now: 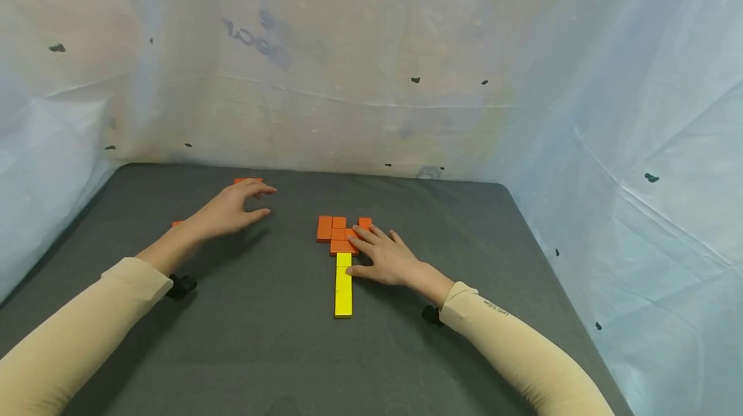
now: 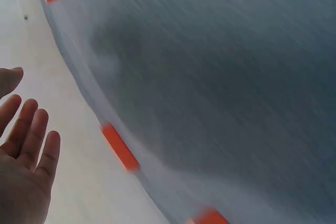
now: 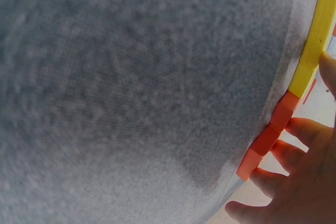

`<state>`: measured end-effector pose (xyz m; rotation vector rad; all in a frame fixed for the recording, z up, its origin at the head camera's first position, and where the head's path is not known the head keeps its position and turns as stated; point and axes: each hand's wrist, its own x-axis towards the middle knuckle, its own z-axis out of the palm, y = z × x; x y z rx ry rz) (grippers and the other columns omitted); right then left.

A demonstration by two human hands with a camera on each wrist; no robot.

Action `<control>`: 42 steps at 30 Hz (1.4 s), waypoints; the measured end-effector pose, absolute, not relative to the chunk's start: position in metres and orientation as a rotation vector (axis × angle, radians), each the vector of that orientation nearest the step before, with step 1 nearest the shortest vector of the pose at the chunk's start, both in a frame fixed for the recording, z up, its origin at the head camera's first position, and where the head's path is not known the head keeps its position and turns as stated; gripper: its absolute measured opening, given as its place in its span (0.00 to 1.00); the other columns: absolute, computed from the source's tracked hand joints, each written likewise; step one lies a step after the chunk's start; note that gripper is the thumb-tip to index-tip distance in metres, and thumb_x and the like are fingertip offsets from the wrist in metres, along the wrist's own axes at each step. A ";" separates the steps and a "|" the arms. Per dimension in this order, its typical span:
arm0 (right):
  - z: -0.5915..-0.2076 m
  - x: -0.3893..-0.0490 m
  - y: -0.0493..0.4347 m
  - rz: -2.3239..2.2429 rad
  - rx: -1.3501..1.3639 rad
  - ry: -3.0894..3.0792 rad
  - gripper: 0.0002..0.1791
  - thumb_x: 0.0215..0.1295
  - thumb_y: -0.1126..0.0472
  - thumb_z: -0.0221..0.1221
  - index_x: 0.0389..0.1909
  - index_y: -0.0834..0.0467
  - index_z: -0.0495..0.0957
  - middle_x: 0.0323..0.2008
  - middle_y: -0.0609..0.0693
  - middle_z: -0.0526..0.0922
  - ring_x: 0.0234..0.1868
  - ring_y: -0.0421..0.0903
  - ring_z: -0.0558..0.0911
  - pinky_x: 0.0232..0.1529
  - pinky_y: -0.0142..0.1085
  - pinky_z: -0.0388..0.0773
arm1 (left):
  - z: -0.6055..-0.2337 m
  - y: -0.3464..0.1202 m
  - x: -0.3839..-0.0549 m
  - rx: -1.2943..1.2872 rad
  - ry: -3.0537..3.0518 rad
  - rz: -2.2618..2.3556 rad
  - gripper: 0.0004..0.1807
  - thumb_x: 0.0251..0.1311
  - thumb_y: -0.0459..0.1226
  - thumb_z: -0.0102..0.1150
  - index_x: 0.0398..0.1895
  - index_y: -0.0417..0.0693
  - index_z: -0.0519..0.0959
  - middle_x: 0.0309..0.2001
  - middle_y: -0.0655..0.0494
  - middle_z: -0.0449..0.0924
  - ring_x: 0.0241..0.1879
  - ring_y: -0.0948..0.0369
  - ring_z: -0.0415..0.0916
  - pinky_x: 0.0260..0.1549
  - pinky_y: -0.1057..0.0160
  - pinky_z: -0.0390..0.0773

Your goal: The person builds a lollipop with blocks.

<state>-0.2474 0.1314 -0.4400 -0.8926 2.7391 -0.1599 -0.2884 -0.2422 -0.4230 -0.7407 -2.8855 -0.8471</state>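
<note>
Flat orange blocks (image 1: 325, 229) lie edge to edge in a cluster near the table's middle. Below them a yellow strip (image 1: 344, 293), with a seam near its top, points toward me. My right hand (image 1: 386, 258) rests over the cluster's right side with fingers spread. In the right wrist view its fingertips touch orange blocks (image 3: 283, 110) and its thumb lies against the yellow piece (image 3: 313, 45); some blocks are partly hidden. My left hand (image 1: 230, 209) is over the table to the left, holding nothing, fingers apart and slightly bent.
A separate orange block (image 1: 248, 180) lies at the far edge behind the left hand. Another orange block (image 1: 177, 223) is mostly hidden by the left forearm. The dark grey table (image 1: 278, 351) is bordered by pale plastic sheeting (image 1: 348, 48) at the back and sides.
</note>
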 end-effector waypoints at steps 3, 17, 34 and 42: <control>-0.440 -0.248 0.133 -0.166 -0.889 2.736 0.46 0.73 0.29 0.52 0.84 0.45 0.52 0.84 0.43 0.47 0.84 0.53 0.46 0.78 0.64 0.44 | -0.423 -0.266 -0.280 -0.690 -2.874 -0.796 0.27 0.68 0.33 0.67 0.69 0.40 0.75 0.66 0.37 0.71 0.59 0.42 0.75 0.52 0.37 0.77; -0.441 -0.248 0.135 -0.173 -0.882 2.741 0.47 0.73 0.28 0.52 0.84 0.44 0.51 0.84 0.42 0.47 0.84 0.53 0.46 0.79 0.64 0.44 | -0.445 -0.355 -0.251 -0.578 -2.899 -0.654 0.25 0.65 0.34 0.71 0.62 0.34 0.79 0.58 0.33 0.76 0.55 0.36 0.77 0.47 0.34 0.78; -0.440 -0.246 0.134 -0.183 -0.868 2.736 0.46 0.73 0.29 0.53 0.84 0.44 0.52 0.84 0.43 0.47 0.84 0.53 0.45 0.79 0.64 0.43 | -0.455 -0.381 -0.247 -0.491 -2.988 -0.623 0.20 0.65 0.35 0.69 0.58 0.33 0.82 0.52 0.34 0.80 0.52 0.35 0.78 0.47 0.32 0.76; -0.442 -0.246 0.134 -0.190 -0.884 2.739 0.45 0.74 0.30 0.53 0.84 0.45 0.52 0.84 0.44 0.45 0.84 0.54 0.45 0.78 0.65 0.45 | -0.454 -0.373 -0.248 -0.500 -2.954 -0.618 0.19 0.66 0.36 0.69 0.57 0.33 0.83 0.51 0.35 0.81 0.50 0.36 0.79 0.44 0.33 0.78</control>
